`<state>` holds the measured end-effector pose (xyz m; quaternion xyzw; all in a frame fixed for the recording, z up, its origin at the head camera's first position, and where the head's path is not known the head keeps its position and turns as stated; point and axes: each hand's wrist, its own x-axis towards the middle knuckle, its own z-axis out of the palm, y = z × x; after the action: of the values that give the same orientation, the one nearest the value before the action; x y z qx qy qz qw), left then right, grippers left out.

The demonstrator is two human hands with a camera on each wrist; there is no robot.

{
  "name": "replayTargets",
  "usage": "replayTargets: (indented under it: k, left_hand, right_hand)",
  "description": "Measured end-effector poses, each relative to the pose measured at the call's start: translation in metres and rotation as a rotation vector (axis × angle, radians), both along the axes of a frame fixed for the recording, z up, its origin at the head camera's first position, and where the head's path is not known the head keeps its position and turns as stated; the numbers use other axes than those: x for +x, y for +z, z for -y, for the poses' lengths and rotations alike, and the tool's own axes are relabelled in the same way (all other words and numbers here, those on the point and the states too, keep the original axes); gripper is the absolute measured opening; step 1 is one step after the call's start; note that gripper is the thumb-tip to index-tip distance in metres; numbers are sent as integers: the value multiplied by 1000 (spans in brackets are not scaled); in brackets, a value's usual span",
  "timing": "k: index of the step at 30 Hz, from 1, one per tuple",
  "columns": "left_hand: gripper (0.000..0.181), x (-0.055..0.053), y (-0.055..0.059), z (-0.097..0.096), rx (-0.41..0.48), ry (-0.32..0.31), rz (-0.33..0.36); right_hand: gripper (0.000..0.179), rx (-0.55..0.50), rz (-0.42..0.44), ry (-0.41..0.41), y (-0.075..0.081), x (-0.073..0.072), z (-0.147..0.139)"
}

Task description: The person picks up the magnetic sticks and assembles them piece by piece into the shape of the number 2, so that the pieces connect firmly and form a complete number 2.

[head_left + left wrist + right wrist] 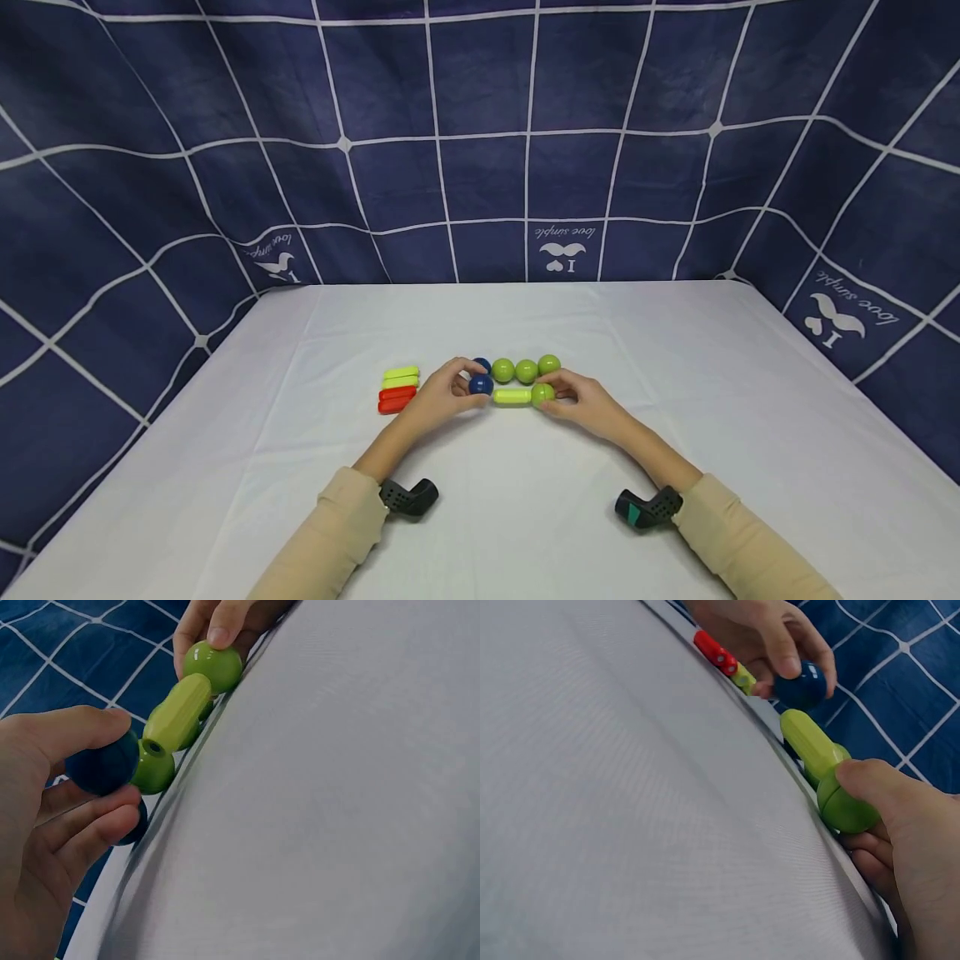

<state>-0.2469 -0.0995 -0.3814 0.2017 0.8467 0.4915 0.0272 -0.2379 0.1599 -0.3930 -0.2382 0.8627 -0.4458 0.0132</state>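
Going biggest to smallest: there's a navy grid cloth (480,175) hanging along the back and sides, then a white worktop (517,517) in front of it. Two hands face each other over the middle, a little apart. Left hand (442,392) is pinching a dark blue ball (481,384), and right hand (588,404) has a green ball (542,394) pinched too.

Bit that matters imo is the yellow-green rod (512,397) in the gap between them. Long axis runs side to side, pretty much straight from one hand to the other. Right hand owns it really, since that end looks joined to its ball. The free end points left, with a dark round spot on it in the left wrist view (hole or inset, can't tell). The blue ball is just beside that end, roughly in line; can't tell if they touch. I'd say it all hangs on that alignment.

Spare yellow-green rods (401,372) and red rods (397,393) lie off to the left. Three loose green balls (527,371) sit in a row just beyond the rod, plus a second blue ball (483,363) partly hidden by the left hand.
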Motion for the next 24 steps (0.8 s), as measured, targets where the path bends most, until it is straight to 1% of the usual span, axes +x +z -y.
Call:
replayTargets:
  k: [1, 3, 9, 13, 18, 24]
  left_hand:
    - [40, 0, -1, 0, -5, -6, 13]
    - [40, -1, -2, 1, -21, -16, 38]
    - [39, -2, -7, 3, -37, -53, 57]
    - [38, -1, -6, 3, -40, -63, 50]
    - [38, 0, -3, 2, -117, -77, 26]
    - [38, -1, 2, 4, -190, -126, -10]
  right_hand:
    - [38, -5, 13, -6, 1, 1, 0]
    - [38, -14, 12, -4, -1, -1, -1]
    - [36, -26, 19, -1, 20, 12, 4]
    - [36, -21, 25, -10, 23, 14, 4]
    - [36, -23, 31, -18, 22, 15, 4]
    - [36, -22, 36, -21, 22, 15, 5]
